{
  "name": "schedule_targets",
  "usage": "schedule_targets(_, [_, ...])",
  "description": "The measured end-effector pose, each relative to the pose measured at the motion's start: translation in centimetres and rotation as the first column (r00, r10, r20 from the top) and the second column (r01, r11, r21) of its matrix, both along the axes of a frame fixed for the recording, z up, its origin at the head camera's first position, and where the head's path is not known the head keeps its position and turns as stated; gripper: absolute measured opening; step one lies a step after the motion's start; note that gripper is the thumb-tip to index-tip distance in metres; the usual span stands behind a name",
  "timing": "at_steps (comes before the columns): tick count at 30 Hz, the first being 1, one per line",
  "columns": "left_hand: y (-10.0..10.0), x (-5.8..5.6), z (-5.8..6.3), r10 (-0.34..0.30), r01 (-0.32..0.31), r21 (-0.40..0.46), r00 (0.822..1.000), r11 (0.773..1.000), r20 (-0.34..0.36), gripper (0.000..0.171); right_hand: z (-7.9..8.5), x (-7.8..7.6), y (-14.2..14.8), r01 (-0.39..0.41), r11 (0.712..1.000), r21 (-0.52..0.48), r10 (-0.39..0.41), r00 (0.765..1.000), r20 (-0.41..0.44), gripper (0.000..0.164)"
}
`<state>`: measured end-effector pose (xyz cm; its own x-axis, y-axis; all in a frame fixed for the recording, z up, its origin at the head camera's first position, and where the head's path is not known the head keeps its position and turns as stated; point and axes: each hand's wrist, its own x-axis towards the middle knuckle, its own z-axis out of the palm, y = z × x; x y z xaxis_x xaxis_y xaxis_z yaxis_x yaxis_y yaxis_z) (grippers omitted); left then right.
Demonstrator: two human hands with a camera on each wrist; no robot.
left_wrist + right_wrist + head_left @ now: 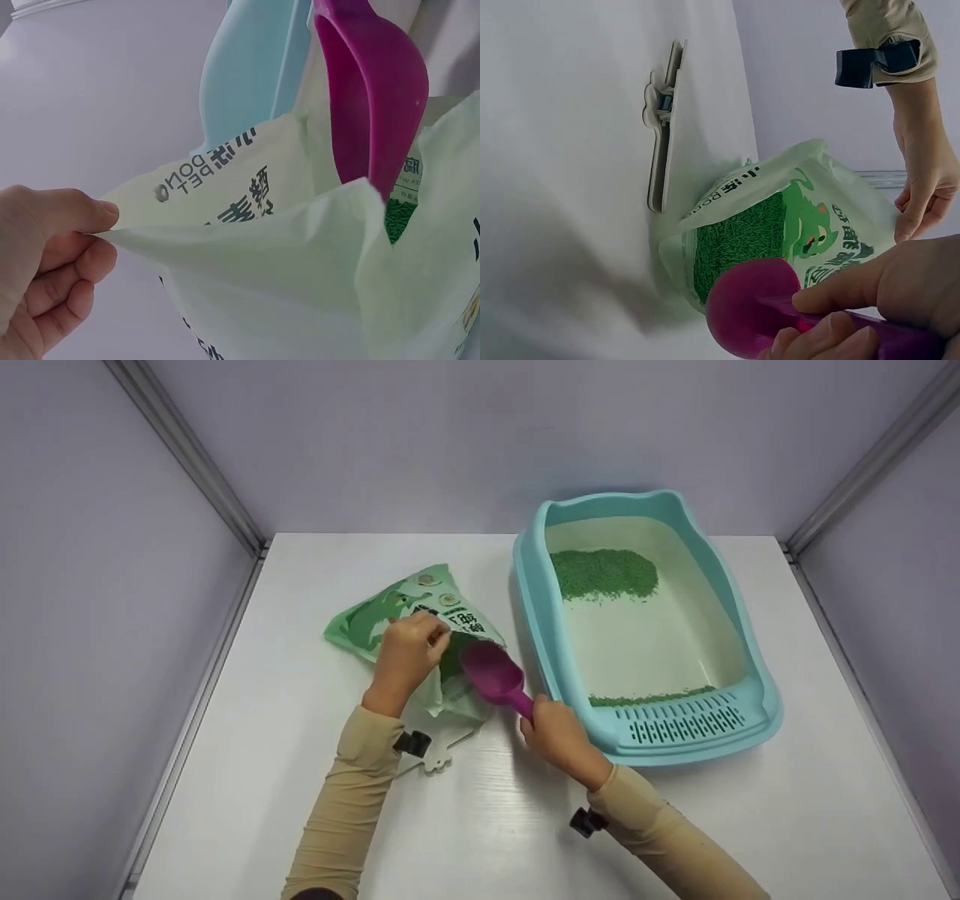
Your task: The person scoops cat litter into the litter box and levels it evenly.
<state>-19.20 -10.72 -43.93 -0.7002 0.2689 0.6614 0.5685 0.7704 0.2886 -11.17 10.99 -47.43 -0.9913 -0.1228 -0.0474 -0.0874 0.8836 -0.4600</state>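
Observation:
In the head view a green and white bag of cat litter (390, 611) lies on the table, its mouth toward the front. Thumb and forefinger of my left hand (411, 649) pinch the bag's rim, seen close in the left wrist view. Green pellets (739, 240) show inside the open mouth. My right hand (559, 735) grips the handle of a magenta litter scoop (491, 671). The scoop's bowl is at the bag's mouth; in the left wrist view its tip (382, 142) dips behind the near rim. Whether pellets lie in the bowl is hidden.
A light-blue litter box (536, 577) stands to the right, with a heap of green pellets (604, 574) at its far end and a thin line of them by the slotted front step (686, 726). A white bag clip (664, 135) lies in front of the bag.

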Motion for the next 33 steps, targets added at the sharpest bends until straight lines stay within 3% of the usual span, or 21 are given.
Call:
schedule_targets(6, [-0.1,0.0,0.1,-0.012,0.012,-0.013,1.000,1.000,0.021,0.009,1.3,0.1,0.4,-0.042,0.998,0.045,0.039,0.996,0.075,0.013])
schedule_targets(16, [-0.2,0.1,0.2,-0.042,0.042,-0.001,0.996,0.999,0.078,0.008,2.3,0.8,0.3,-0.055,0.981,0.184,0.062,0.998,-0.034,0.016])
schedule_targets(24, [-0.2,0.0,0.5,-0.053,0.054,-0.008,0.995,0.999,0.087,0.009,2.9,0.3,-0.4,-0.035,0.966,0.257,0.039,0.999,-0.008,0.020])
schedule_targets(33, [-0.3,0.0,0.2,-0.060,0.060,-0.002,0.996,0.998,0.059,0.008,3.1,-0.3,-0.9,-0.043,0.964,0.261,0.042,0.999,0.012,0.021])
